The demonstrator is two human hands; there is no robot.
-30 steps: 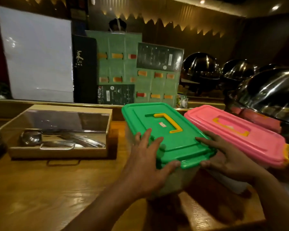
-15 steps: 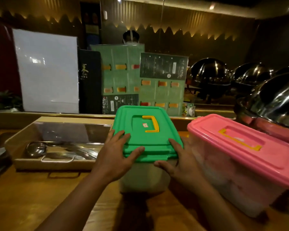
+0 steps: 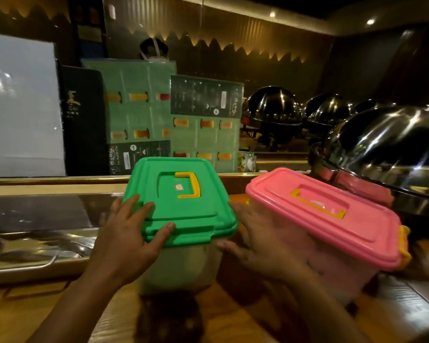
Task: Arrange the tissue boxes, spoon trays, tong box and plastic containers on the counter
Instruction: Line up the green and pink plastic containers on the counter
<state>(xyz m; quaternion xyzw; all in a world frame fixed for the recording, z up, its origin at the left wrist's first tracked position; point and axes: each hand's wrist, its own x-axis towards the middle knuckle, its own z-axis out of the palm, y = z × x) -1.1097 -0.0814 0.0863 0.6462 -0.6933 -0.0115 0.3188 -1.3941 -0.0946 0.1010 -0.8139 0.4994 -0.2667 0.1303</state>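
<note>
Moved since one second back: green-lidded container, turned from a slanted lie to end-on to the viewer and shifted left, so a gap has opened between it and the pink-lidded one; both hands have gone with it.

Item, nearest: wooden surface [image 3: 47,315], bare in the foreground.

Item: left hand [image 3: 124,243], fingers spread over the near left corner of the green lid, thumb hooked on its front rim. Clamped on the container's left side.

Item: right hand [image 3: 260,243], palm against the clear right wall under the lid edge, fingers splayed. Between the two hands the container is held; whether it rests on the surface or is just lifted cannot be told.

Item: green-lidded container [image 3: 181,206], clear body, yellow handle [image 3: 188,184] lying flat in a recess. Position: centre, just beside the tray.

Item: pink-lidded container [image 3: 332,219], yellow handle and clip, askew to its neighbour, near it but apart.

Item: utensil tray [image 3: 35,263] with clear cover, left; metal utensils inside, blurred.

Item, far: menu boards [image 3: 159,115] standing behind the ledge; domed chafing dishes [image 3: 382,144] at right.

Progress, as judged: green container roughly squared up; pink one likely wants straightening. Tray appears placed. No tissue boxes in view, so the task is probably partway at best.
</note>
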